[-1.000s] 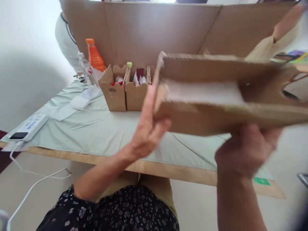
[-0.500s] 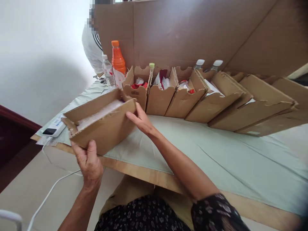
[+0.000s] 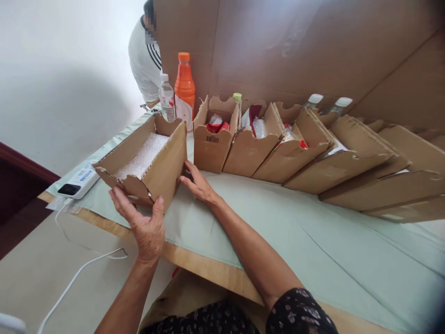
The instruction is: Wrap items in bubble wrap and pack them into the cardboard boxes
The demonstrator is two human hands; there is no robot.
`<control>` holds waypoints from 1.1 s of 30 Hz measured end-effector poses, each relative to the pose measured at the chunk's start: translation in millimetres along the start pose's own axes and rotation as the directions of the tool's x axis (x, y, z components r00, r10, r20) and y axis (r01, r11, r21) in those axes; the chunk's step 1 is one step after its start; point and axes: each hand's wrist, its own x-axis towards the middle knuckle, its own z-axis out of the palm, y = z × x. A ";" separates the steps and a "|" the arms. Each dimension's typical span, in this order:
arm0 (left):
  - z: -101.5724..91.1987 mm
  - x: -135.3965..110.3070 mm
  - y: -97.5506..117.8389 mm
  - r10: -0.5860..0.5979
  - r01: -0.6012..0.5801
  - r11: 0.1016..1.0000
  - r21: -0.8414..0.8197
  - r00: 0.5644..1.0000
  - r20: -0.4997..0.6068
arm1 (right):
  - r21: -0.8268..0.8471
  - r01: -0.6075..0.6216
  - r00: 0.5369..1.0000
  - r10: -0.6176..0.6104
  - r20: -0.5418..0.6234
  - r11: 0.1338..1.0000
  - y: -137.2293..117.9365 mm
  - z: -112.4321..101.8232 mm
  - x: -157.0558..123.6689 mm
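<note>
A narrow open-topped cardboard box (image 3: 170, 162) stands at the left end of the table, with a bubble-wrapped item (image 3: 146, 155) lying inside. My left hand (image 3: 146, 227) is at its near end, fingers on the front panel and thumb around the right corner. Against the box's right side, low near the tabletop, rests my right hand (image 3: 200, 183), its fingers stretched out and thumb apart; it holds nothing. The undersides of the left fingers are hidden.
Several similar cardboard boxes (image 3: 212, 153) with packed items line the back right. Behind the held box stand an orange bottle (image 3: 185, 86) and a clear bottle (image 3: 167, 99). A white device (image 3: 79, 181) with a cable lies left. A person (image 3: 144, 65) is beyond the cardboard panel (image 3: 264, 51).
The box has been lowered onto the table and turned, its near end now facing me more. My right hand has slid from its upper far edge down to its side. The view has shifted left.
</note>
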 end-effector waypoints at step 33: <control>119.7 79.9 -17.6 -0.067 0.004 0.979 0.202 0.949 0.308 | -0.113 -0.273 0.939 0.238 -0.250 0.956 -15.7 1.7 -16.7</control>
